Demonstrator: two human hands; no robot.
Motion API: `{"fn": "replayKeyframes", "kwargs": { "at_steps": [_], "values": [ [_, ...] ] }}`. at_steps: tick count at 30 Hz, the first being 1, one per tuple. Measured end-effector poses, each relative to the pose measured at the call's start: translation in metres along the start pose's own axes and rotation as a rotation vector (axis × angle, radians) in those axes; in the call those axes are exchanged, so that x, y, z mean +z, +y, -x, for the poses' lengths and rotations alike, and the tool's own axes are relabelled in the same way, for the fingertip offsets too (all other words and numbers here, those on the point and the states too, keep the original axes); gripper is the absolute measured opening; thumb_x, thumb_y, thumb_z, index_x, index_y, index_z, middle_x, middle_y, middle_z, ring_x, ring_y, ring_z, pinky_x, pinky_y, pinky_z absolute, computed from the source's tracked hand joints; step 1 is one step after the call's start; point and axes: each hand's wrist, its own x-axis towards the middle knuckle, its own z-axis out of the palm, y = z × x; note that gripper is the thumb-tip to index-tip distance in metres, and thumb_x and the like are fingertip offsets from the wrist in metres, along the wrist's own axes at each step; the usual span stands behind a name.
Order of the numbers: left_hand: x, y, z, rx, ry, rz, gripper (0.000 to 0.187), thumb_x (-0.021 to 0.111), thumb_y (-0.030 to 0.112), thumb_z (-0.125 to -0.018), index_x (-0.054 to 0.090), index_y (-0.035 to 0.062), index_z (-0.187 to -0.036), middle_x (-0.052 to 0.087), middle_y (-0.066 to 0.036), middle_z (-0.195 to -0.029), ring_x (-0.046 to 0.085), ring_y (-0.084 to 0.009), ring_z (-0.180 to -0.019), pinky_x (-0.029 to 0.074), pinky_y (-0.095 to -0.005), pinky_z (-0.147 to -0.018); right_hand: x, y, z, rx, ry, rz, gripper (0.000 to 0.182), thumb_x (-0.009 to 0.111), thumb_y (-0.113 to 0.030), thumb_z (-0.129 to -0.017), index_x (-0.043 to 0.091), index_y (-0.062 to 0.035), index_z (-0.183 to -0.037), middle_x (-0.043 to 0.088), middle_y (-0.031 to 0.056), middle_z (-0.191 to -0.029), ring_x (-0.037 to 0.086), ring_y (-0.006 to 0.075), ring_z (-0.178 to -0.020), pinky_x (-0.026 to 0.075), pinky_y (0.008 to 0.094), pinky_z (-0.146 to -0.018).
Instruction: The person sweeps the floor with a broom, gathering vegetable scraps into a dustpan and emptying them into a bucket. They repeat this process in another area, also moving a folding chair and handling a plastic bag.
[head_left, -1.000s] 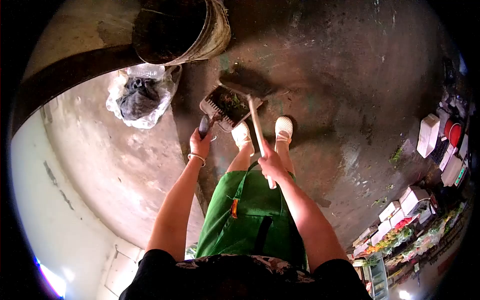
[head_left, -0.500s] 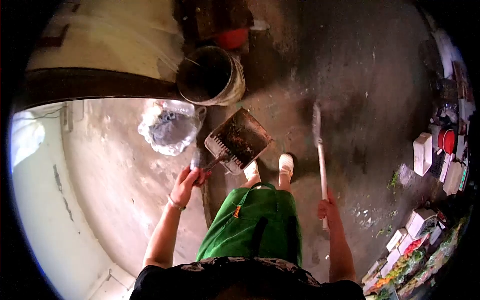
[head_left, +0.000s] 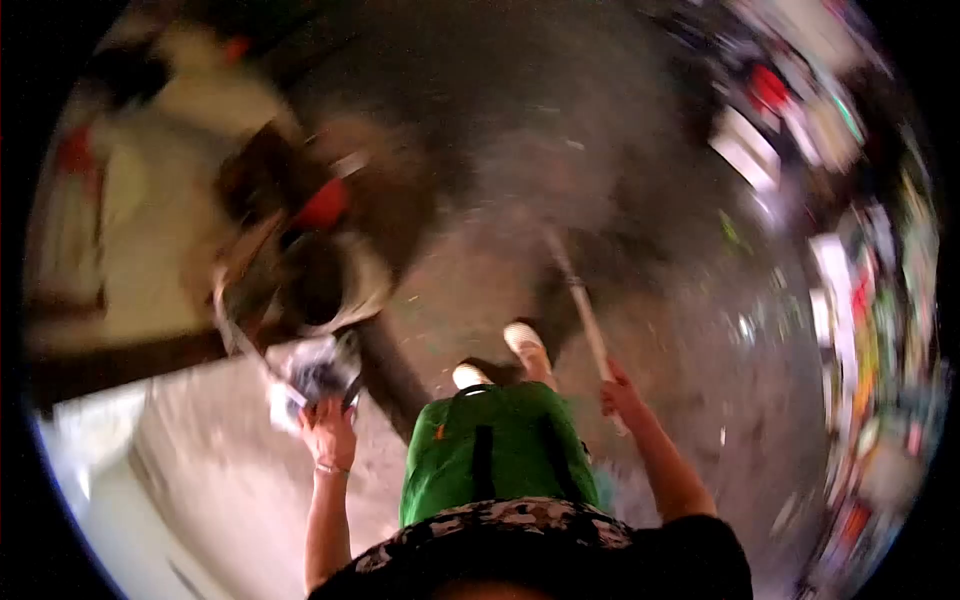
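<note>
My left hand (head_left: 327,430) is closed around the handle of a dustpan (head_left: 226,318). The pan is turned up on edge beside a dirty bucket (head_left: 368,280), and motion blurs it. Behind that hand, a white plastic bag (head_left: 343,360) with something dark in it is on the floor. My right hand (head_left: 622,393) grips the pale handle of what looks like a broom (head_left: 583,312), pointing forward and down. The broom's far end is lost in blur and shadow.
A red object (head_left: 325,205) lies just beyond the bucket. Along the right side stand white boxes (head_left: 745,150) and blurred colourful goods (head_left: 860,330). The concrete floor (head_left: 470,290) has scattered bits on it. A pale wall (head_left: 120,520) is at lower left.
The view has swung round to the right, shifting the bucket and bag leftward. My left hand has moved the dustpan forward and tipped it on edge. Both hands keep their holds.
</note>
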Motion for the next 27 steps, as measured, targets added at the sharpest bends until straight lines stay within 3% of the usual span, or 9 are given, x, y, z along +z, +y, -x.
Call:
{"fn": "replayKeyframes", "kwargs": {
  "at_steps": [3,7,9,16,17,21,23,24,27],
  "values": [
    [0.07,-0.003,-0.005,0.116,-0.165,-0.24,0.031,0.054,0.035,-0.081,0.058,0.0087,-0.097,0.06,-0.008,-0.098,0.048,-0.0317,-0.098,0.031,-0.0506,-0.088,-0.009,0.043,0.036,-0.07,0.043,0.043,0.065,0.051,-0.005,-0.081,0.027,-0.0232,-0.138,0.041,0.0005,-0.057,0.04,0.0105,-0.043,0.036,0.0279,-0.038],
    [0.148,-0.051,-0.063,0.27,-0.892,-0.56,0.033,0.057,0.038,-0.081,0.059,0.0116,-0.101,0.059,-0.007,-0.108,0.049,-0.0332,-0.109,0.034,-0.0523,-0.088,-0.019,0.078,0.085,-0.021,0.087,-0.02,0.066,0.052,-0.005,-0.08,0.025,-0.0206,-0.139,0.044,0.0012,-0.058,0.042,0.0109,-0.043,0.039,0.0278,-0.038],
    [0.122,-0.03,-0.073,0.322,-0.638,-0.548,0.03,0.055,0.037,-0.083,0.063,0.0108,-0.094,0.061,-0.008,-0.097,0.056,-0.0258,-0.096,0.039,-0.0465,-0.082,-0.024,0.106,0.107,0.048,0.099,-0.118,0.066,0.053,-0.005,-0.08,0.027,-0.021,-0.139,0.045,0.0019,-0.058,0.043,0.0109,-0.043,0.04,0.0266,-0.038],
    [0.083,0.011,-0.093,0.023,-0.466,-0.624,0.031,0.059,0.035,-0.079,0.057,0.0116,-0.098,0.061,-0.01,-0.098,0.055,-0.0321,-0.095,0.038,-0.0526,-0.082,-0.049,0.181,0.125,0.182,0.367,-0.283,0.056,0.053,-0.007,-0.083,0.032,-0.0159,-0.134,0.045,0.0036,-0.055,0.045,0.0139,-0.042,0.038,0.0292,-0.035],
    [0.038,0.04,-0.1,-0.004,-0.594,-0.647,0.034,0.058,0.036,-0.08,0.057,0.0121,-0.103,0.061,-0.011,-0.1,0.056,-0.0321,-0.095,0.04,-0.0526,-0.08,-0.058,0.184,0.128,0.17,0.383,-0.309,0.056,0.053,-0.007,-0.083,0.032,-0.0159,-0.134,0.045,0.0036,-0.055,0.045,0.0139,-0.042,0.038,0.0292,-0.035],
    [0.075,-0.001,-0.149,0.058,-0.482,-0.306,0.043,0.055,0.037,-0.081,0.055,0.0079,-0.113,0.061,-0.017,-0.1,0.058,-0.0378,-0.09,0.047,-0.0482,-0.076,-0.089,0.22,0.117,0.156,0.378,-0.53,0.035,0.053,-0.004,-0.081,0.043,-0.0091,-0.115,0.045,0.0046,-0.054,0.045,0.016,-0.042,0.038,0.0305,-0.035],
    [0.036,0.043,-0.162,0.012,-0.418,-0.202,0.042,0.055,0.032,-0.08,0.055,0.0045,-0.112,0.061,-0.019,-0.101,0.057,-0.0391,-0.09,0.045,-0.0496,-0.077,-0.102,0.235,0.109,0.127,0.45,-0.622,0.029,0.052,-0.003,-0.079,0.049,-0.0072,-0.107,0.045,0.0048,-0.053,0.045,0.0159,-0.044,0.039,0.0319,-0.036],
    [0.078,0.008,-0.18,0.119,-0.203,-0.166,0.032,0.056,0.034,-0.081,0.061,0.0039,-0.091,0.064,-0.014,-0.082,0.061,-0.0313,-0.073,0.049,-0.0442,-0.06,-0.111,0.239,0.108,0.187,0.433,-0.707,0.02,0.051,-0.004,-0.079,0.051,-0.0071,-0.099,0.044,0.0049,-0.052,0.045,0.0163,-0.041,0.038,0.0327,-0.034],
    [0.036,0.082,-0.194,0.103,-0.218,-0.011,0.036,0.055,0.036,-0.082,0.056,0.0045,-0.098,0.059,-0.014,-0.091,0.058,-0.0301,-0.081,0.047,-0.0426,-0.066,-0.128,0.289,0.074,0.32,0.453,-0.614,0.005,0.051,-0.006,-0.08,0.048,-0.0051,-0.076,0.042,0.0043,-0.05,0.043,0.0167,-0.038,0.037,0.032,-0.033]
  ]
}}
